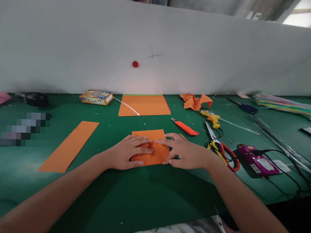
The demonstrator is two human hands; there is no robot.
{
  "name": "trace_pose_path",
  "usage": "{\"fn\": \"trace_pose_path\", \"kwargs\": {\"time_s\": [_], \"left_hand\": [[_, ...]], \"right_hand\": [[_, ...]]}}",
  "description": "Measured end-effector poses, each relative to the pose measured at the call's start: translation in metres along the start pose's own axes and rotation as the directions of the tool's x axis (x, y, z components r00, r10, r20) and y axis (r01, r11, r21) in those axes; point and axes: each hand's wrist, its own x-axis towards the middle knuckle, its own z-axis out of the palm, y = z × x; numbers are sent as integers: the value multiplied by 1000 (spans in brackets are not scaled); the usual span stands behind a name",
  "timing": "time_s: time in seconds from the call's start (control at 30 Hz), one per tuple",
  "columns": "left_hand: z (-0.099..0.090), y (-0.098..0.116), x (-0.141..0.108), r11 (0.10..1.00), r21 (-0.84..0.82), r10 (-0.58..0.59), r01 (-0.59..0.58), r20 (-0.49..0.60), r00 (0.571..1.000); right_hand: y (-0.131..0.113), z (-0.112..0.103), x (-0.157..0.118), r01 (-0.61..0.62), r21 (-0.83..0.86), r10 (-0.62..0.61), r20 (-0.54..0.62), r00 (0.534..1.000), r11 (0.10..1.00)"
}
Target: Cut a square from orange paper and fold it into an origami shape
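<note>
A small orange sheet of paper (156,157) lies on the green table in front of me, with creases near its middle. My left hand (130,151) rests on its left half, fingers stretched out over the surface. On the right edge sits my right hand (178,150), its fingers spread and the fingertips touching the paper. Part of the sheet is hidden under both hands. Just beyond my right hand lies an orange utility knife (186,127). Scissors (219,146) with red and yellow handles are right of that hand.
An orange paper strip (70,145) lies left; stacked orange sheets (148,106) and a small box (96,97) are at the back. Crumpled orange paper (196,101), a yellow glue gun (210,118), a purple power strip (258,160) with cables and plastic strips (285,103) occupy the right.
</note>
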Motion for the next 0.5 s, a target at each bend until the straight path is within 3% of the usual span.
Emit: {"fn": "trace_pose_path", "kwargs": {"time_s": [0.5], "left_hand": [[-1,1,0,1000,-13,-4,4,-17,1000]], "right_hand": [[2,-11,-6,-95,12,94,44,995,995]]}}
